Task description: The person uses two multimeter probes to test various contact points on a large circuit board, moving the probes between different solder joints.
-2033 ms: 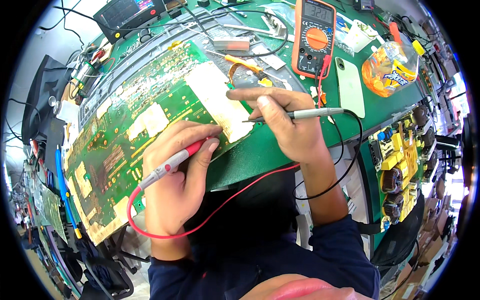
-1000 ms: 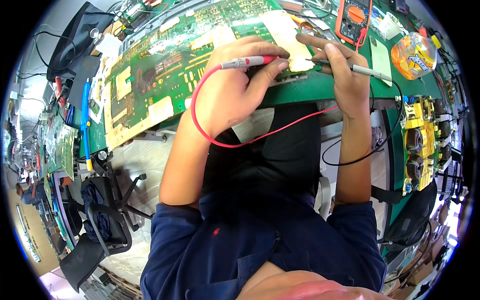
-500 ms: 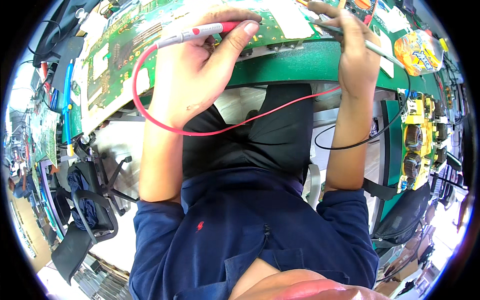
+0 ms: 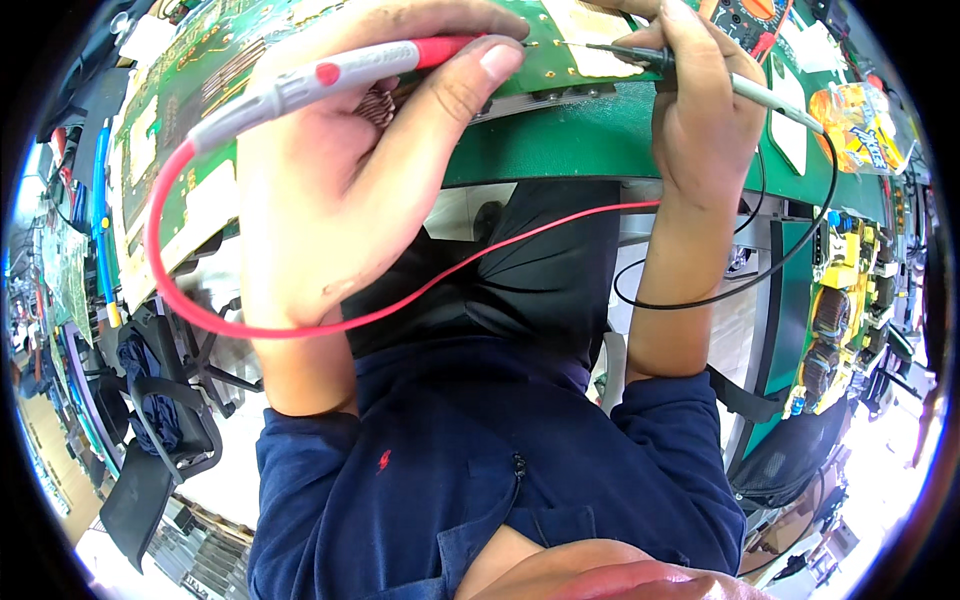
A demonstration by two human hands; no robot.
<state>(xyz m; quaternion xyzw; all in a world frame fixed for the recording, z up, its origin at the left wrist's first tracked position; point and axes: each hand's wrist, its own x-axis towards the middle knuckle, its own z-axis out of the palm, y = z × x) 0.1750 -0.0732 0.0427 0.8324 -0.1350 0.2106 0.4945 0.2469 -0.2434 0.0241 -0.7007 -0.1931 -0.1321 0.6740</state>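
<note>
My left hand (image 4: 340, 190) grips a red and grey test probe (image 4: 330, 72), its tip resting on the large green circuit board (image 4: 170, 100) at the top of the view. A red lead (image 4: 400, 300) loops from it across my lap. My right hand (image 4: 700, 110) holds a black and grey test probe (image 4: 690, 70), its metal tip touching the board near the red probe's tip. A black lead (image 4: 740, 280) hangs from it. The board lies on the green bench mat (image 4: 560, 140).
A yellow snack bag (image 4: 860, 120) lies on the bench at the upper right. Yellow circuit boards with coils (image 4: 840, 320) stand on a shelf at the right. A black office chair (image 4: 170, 410) with dark cloth is at the left. More green boards (image 4: 60, 270) lean far left.
The view has tipped downward, so the bench and board slid to the top edge and my torso fills the middle. Both hands still hold their probes on the board.
</note>
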